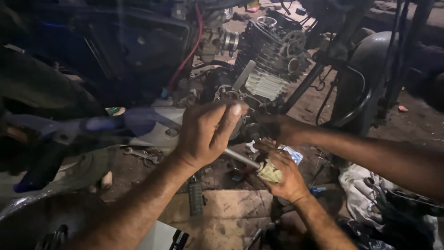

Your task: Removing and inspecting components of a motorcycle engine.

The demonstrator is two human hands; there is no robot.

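Note:
A motorcycle engine [266, 69] with a finned cylinder sits ahead of me in dim light. My left hand [208, 134] is closed around the upper end of a metal tool shaft [241, 159] just below the engine's crankcase. My right hand [284, 173] grips the yellowish handle [269, 173] at the shaft's lower end. Where the shaft's tip meets the engine is hidden by my left hand. Another person's hand [283, 129] reaches in from the right and rests against the lower engine, close behind my two hands.
A wrench [143, 155] lies on the dirt floor under the frame. A black footpeg [195, 196] stands above a flat board [231, 208]. A crumpled white cloth [363, 185] lies at the right. The front mudguard [370, 60] and fork tubes stand at the upper right.

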